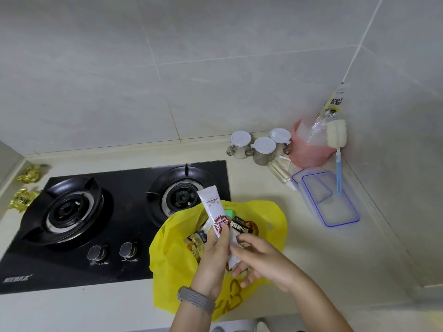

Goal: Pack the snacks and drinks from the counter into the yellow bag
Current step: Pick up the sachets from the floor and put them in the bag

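Observation:
The yellow bag (172, 267) lies open on the counter in front of the stove, with several snack packets (243, 227) inside. My left hand (215, 257) grips a long white snack packet (212, 207) with a red logo, held upright over the bag's mouth. My right hand (261, 262) is at the packet's lower end, fingers curled round it just above the bag. Two gold-wrapped snacks (27, 173) (21, 198) lie on the counter at the far left of the stove.
A black two-burner gas stove (115, 224) fills the left of the counter. At the back right stand three lidded metal jars (260, 146), a pink tub (309, 149), a brush (337, 149) and clear blue-rimmed container lids (333, 202). Tiled walls close the corner.

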The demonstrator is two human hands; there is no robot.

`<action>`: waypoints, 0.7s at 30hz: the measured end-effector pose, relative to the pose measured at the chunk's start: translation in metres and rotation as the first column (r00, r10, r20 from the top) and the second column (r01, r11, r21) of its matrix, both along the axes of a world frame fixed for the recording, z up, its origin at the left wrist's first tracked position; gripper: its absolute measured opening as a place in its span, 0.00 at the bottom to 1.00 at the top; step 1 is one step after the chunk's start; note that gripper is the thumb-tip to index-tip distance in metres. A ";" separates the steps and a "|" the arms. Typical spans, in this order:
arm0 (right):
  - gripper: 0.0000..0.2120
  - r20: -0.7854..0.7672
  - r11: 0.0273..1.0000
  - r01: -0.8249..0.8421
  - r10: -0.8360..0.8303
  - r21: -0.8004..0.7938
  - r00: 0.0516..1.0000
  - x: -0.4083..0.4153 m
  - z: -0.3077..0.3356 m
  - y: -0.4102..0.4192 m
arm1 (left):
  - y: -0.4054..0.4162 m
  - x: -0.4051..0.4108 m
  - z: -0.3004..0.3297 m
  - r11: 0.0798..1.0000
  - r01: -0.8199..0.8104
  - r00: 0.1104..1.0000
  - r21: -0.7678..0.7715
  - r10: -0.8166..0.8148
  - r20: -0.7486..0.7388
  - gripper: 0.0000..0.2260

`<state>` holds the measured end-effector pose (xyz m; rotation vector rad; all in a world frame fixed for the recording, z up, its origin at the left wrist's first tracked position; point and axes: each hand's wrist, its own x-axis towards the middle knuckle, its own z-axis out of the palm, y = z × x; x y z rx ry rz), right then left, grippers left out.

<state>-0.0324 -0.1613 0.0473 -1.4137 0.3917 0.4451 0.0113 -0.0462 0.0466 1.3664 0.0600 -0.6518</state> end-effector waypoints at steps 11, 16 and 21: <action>0.12 0.047 0.929 0.187 -0.182 -0.319 0.982 -0.004 -0.028 -0.037 | 0.020 0.002 -0.015 0.948 -0.230 0.973 0.220 0.229 0.028 0.08; 0.13 -0.019 0.795 0.112 -0.154 -0.596 0.988 0.002 -0.044 -0.040 | 0.033 0.005 -0.015 0.930 -0.240 0.971 0.277 0.237 0.047 0.05; 0.09 -0.072 0.852 0.115 -0.175 -0.510 0.982 0.005 -0.067 -0.020 | 0.041 0.006 -0.018 0.851 -0.342 0.935 0.400 0.264 0.237 0.04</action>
